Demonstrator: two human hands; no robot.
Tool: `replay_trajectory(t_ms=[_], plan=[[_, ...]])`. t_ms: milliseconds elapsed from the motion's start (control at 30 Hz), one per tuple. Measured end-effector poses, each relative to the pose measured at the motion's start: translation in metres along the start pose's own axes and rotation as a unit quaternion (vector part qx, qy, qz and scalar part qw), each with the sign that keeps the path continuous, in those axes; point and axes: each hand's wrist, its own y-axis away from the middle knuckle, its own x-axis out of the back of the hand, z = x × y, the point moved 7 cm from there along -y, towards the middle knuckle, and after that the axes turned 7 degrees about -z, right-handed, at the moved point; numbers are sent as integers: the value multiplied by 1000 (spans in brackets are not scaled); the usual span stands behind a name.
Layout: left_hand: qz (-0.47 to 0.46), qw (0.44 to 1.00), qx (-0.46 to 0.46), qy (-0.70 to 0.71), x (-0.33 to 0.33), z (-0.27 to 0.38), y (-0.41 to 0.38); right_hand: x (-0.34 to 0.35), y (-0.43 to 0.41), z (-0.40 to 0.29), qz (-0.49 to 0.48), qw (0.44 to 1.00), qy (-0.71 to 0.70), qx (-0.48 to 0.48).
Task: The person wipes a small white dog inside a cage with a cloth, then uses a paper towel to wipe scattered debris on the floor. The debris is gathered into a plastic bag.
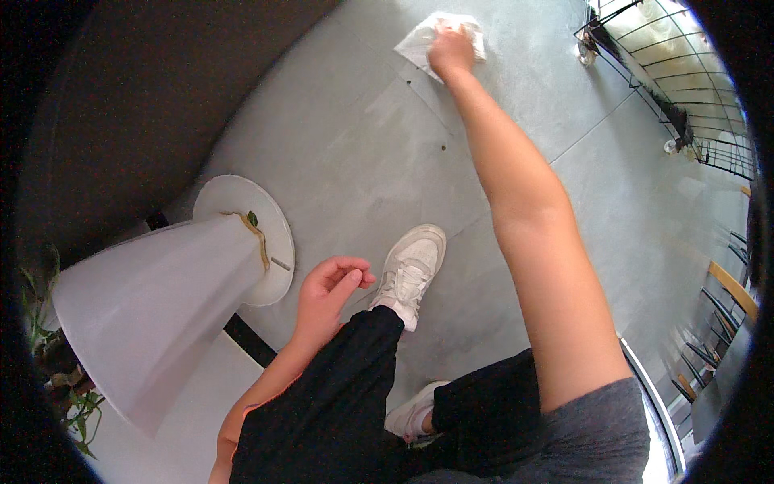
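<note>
At the top of the head view, my right hand point(452, 49) presses a white cloth or wipe point(421, 42) onto the grey tiled floor point(363, 139), with my arm stretched far out. Two small dark specks lie on the floor below the cloth, one point(409, 82) close to its lower corner, the other point(443, 147) further down. My left hand point(336, 283) is empty, its fingers loosely curled, above my knee and beside my white sneaker point(413, 266).
To the left stands a tall white tapered planter point(163, 302) on a round base, with plants at its far end. A large dark piece of furniture point(151, 91) fills the upper left. A black wire cage on wheels point(683, 78) stands upper right; chairs point(731, 290) are at the right edge.
</note>
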Motion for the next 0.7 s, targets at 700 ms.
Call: replay_trajectory(t_ms=[700], plan=[[-47, 997, -16, -61, -49, -11, -2, 79, 259, 103, -286, 901, -35, 325]])
